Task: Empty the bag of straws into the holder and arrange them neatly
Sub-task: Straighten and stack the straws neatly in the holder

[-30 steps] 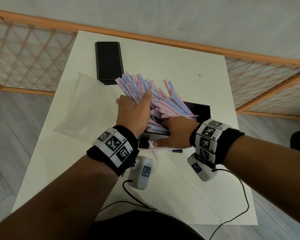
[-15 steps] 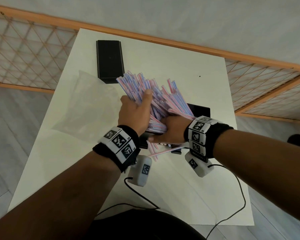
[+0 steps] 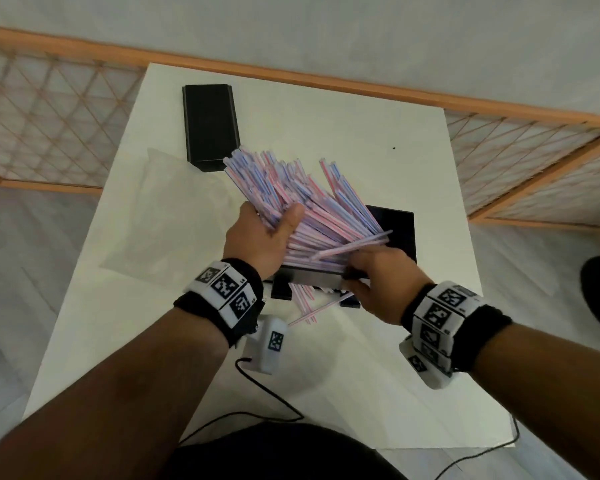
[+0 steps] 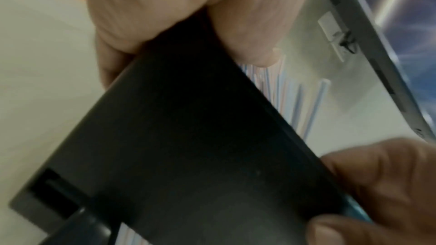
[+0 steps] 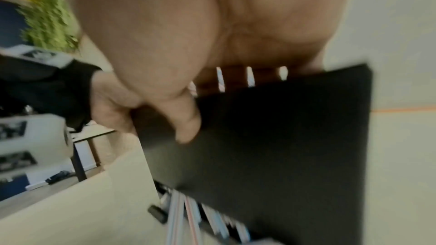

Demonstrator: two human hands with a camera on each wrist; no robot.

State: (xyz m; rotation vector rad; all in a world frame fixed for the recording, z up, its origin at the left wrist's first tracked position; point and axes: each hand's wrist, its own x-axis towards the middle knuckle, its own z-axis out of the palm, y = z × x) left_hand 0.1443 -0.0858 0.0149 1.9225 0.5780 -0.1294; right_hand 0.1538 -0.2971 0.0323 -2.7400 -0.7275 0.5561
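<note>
— Head view: where were the straws (image 3: 305, 206)?
— Fanned out of the black holder (image 3: 321, 277) mid-table (image 3: 361, 393), a few spilling under its near edge.
— The hands?
— Left hand (image 3: 262, 239) curled around the bundle, thumb on top. Right hand (image 3: 378, 282) clasped the holder's near right corner.
— Around them?
— Empty clear bag (image 3: 167, 216) lay left; a black lid (image 3: 210, 124) farther back.

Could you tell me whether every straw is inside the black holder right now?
No, in the head view several loose straws lie on the white table in front of the holder.
</note>
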